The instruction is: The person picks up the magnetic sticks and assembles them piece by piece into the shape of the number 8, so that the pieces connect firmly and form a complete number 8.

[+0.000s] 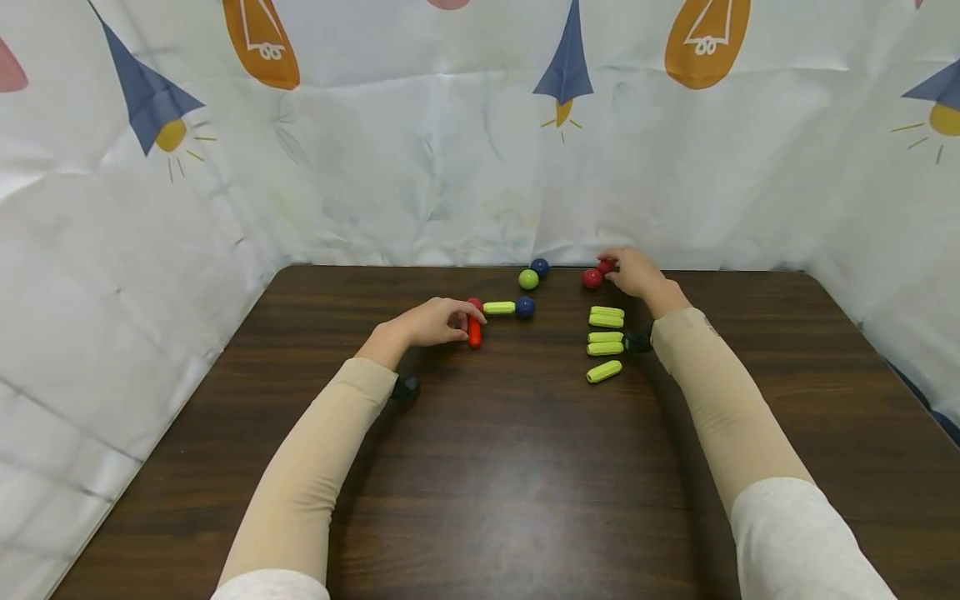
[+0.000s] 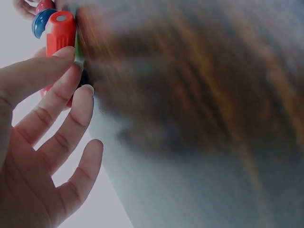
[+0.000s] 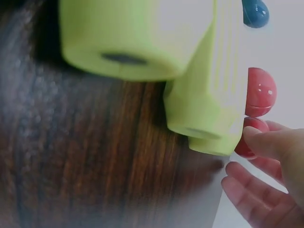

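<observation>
My left hand (image 1: 438, 322) grips a short red magnetic rod (image 2: 60, 35) between thumb and fingers, with its grey end disc showing. A red ball (image 1: 475, 304) sits at the rod's far end, partly hidden by the fingers. From that ball a yellow-green rod (image 1: 499, 308) runs right to a dark blue ball (image 1: 525, 307). At the table's back edge, my right hand (image 1: 633, 271) pinches a red ball (image 3: 251, 135) between thumb and fingers. Another red ball (image 1: 592, 278) sits just left of it.
A green ball (image 1: 528, 279) and a second blue ball (image 1: 539, 267) stand together near the back edge. Several yellow-green rods (image 1: 605, 343) lie in a column in front of the right hand. A printed white curtain (image 1: 450, 167) hangs behind the brown table (image 1: 495, 467).
</observation>
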Motion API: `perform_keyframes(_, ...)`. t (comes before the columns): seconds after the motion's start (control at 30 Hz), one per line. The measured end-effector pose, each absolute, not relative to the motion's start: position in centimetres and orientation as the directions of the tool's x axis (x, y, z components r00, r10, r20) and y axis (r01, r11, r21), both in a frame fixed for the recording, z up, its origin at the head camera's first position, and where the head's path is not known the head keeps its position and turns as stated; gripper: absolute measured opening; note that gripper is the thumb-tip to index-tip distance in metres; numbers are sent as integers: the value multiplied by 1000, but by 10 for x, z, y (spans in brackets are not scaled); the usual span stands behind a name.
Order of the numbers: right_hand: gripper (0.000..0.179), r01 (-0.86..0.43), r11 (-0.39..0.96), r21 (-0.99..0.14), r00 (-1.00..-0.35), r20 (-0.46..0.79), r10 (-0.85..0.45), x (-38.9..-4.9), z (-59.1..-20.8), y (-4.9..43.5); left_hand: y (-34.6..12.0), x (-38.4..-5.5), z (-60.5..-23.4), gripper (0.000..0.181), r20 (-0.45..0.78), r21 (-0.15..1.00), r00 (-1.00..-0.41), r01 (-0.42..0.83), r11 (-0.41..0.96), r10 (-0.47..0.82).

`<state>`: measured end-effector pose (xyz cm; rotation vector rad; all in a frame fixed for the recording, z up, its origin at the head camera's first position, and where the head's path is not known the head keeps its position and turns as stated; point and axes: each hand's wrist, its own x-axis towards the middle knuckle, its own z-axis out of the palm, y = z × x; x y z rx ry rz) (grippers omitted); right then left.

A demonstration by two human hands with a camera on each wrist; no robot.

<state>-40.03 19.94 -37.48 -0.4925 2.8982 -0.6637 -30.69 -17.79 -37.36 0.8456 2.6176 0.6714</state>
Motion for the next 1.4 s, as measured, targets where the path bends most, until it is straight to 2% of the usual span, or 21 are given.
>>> perform_keyframes(0.4, 42, -231, 841, -490, -954, -56, -295, -390, -373, 210, -172, -304, -372, 34, -151, 514, -781, 461, 723, 606)
perform_keyframes(1.4, 45, -275, 789, -549, -952, 40, -304, -353, -354, 219, -178, -306, -374, 30, -129, 530, -801, 442, 724, 584)
